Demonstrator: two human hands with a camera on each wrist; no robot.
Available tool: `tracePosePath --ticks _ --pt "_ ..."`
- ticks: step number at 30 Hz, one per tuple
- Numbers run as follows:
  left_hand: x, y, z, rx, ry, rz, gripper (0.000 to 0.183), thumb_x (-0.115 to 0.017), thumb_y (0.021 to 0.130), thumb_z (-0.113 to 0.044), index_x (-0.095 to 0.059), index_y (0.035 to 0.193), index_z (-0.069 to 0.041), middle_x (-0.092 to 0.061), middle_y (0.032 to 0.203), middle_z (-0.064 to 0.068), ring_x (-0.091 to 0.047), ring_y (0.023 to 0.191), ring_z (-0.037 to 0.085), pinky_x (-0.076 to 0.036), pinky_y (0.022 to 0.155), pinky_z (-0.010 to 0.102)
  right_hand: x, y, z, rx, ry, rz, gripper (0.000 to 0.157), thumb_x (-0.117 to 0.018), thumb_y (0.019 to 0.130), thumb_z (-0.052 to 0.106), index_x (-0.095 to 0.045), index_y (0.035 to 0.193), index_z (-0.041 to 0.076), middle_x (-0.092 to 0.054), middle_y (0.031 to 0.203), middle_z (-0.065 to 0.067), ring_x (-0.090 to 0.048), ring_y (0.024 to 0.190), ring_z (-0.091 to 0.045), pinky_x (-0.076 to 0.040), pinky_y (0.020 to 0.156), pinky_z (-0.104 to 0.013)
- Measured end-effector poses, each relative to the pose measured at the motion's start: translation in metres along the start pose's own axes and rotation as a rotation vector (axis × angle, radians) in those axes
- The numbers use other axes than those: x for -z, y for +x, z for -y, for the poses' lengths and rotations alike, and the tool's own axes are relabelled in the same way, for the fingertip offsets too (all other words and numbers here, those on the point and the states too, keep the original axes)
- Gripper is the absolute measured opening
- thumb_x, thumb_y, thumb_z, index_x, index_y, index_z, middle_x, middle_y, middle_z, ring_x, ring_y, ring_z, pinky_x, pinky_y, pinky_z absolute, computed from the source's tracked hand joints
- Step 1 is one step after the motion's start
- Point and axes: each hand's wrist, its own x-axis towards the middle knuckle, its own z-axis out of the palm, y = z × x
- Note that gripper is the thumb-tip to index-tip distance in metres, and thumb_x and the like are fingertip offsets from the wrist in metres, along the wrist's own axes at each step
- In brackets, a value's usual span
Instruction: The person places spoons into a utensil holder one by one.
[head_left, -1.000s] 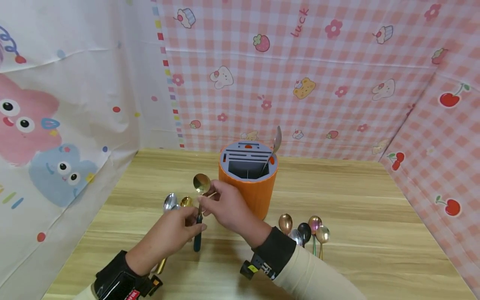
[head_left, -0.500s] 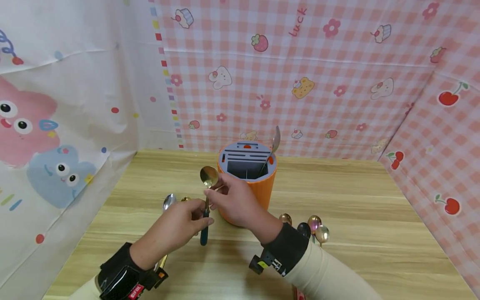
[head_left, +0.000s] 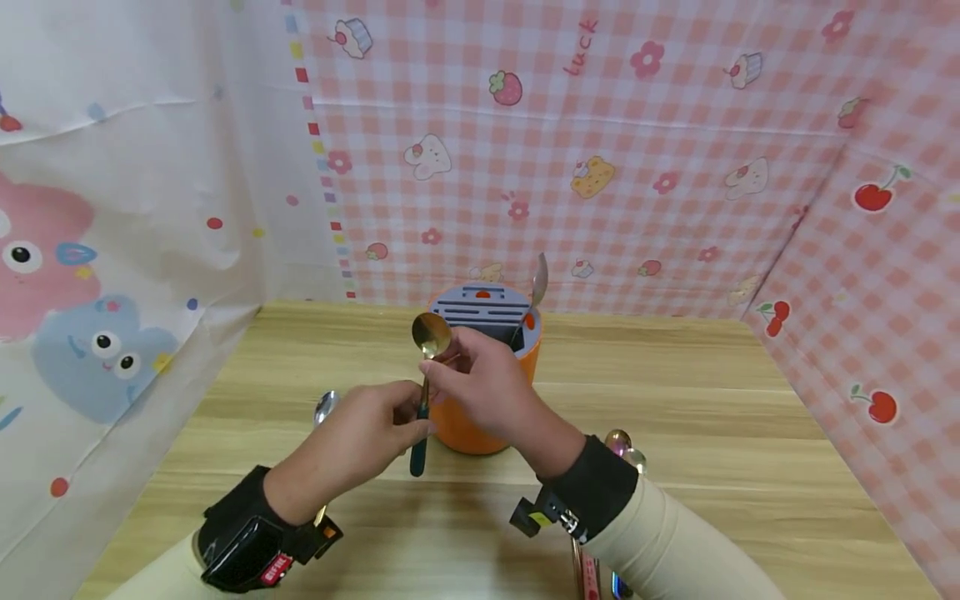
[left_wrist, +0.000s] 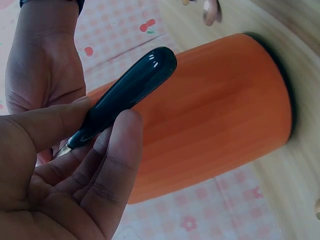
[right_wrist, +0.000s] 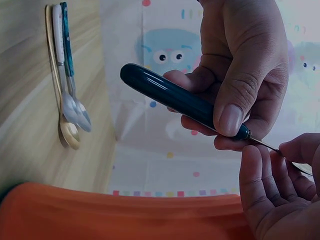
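Note:
In the head view a spoon [head_left: 431, 335] with a gold bowl and dark green handle stands nearly upright between both hands, bowl up. My left hand [head_left: 360, 429] pinches its handle [left_wrist: 132, 85] between thumb and fingers. Near the bowl, my right hand [head_left: 491, 383] pinches the thin neck; its fingers [right_wrist: 255, 175] show at the lower right of the right wrist view. Just behind the hands is an orange cylindrical utensil holder [head_left: 472, 432] with a grey slotted top, partly covered by the right hand. One silver-coloured spoon [head_left: 540, 281] leans out of its larger compartment.
Left of the holder, several spoons lie on the wooden table, among them a silver one [head_left: 326, 407] and a gold one [right_wrist: 70, 135]. More spoons [head_left: 618, 442] lie to the right, mostly hidden by the right forearm. A pink checked cloth [head_left: 600, 108] hangs behind.
Both hands have moved right and slightly up with the spoon, closer in front of the holder. The head view has shifted a little. Both hands keep their hold.

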Motion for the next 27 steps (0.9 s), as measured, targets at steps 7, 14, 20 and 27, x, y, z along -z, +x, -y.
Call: tracePosePath --ticks 7,14,20,27 --pt "0.005 0.010 -0.014 0.006 -0.033 0.027 0.014 -0.073 0.089 -0.018 -0.060 0.084 -0.016 -0.058 0.067 -0.004 -0.048 0.057 0.013 -0.039 0.051 0.029 0.015 0.000 0.008 0.015 0.004 -0.017 0.016 -0.067 0.095 0.018 -0.064 0.107 0.009 -0.066 0.090 -0.009 -0.067 0.076 -0.027 -0.058 0.072 -0.045" --pt "0.011 0.021 -0.029 -0.028 -0.055 0.044 0.015 -0.070 0.092 -0.021 -0.058 0.085 -0.018 -0.059 0.069 -0.003 -0.047 0.057 0.014 -0.038 0.052 0.029 0.033 0.000 0.019 0.009 -0.015 -0.053 0.016 -0.066 0.095 0.019 -0.063 0.108 0.010 -0.067 0.091 -0.008 -0.067 0.078 -0.024 -0.058 0.073 -0.042" --pt "0.015 0.031 -0.042 -0.069 -0.041 0.055 0.015 -0.069 0.093 -0.022 -0.057 0.088 -0.015 -0.058 0.069 -0.001 -0.048 0.057 0.015 -0.039 0.052 0.029 0.048 0.002 0.028 0.025 -0.052 -0.104 0.012 -0.066 0.095 0.017 -0.063 0.101 0.007 -0.069 0.088 -0.010 -0.068 0.076 -0.022 -0.059 0.071 -0.042" --pt "0.020 0.042 -0.060 -0.126 -0.025 0.020 0.019 -0.069 0.094 -0.024 -0.054 0.085 -0.015 -0.052 0.068 0.000 -0.045 0.057 0.016 -0.035 0.051 0.028 0.067 0.002 0.038 0.037 -0.104 -0.166 0.015 -0.067 0.094 0.022 -0.063 0.099 0.008 -0.069 0.082 -0.012 -0.069 0.071 -0.019 -0.058 0.073 -0.048"
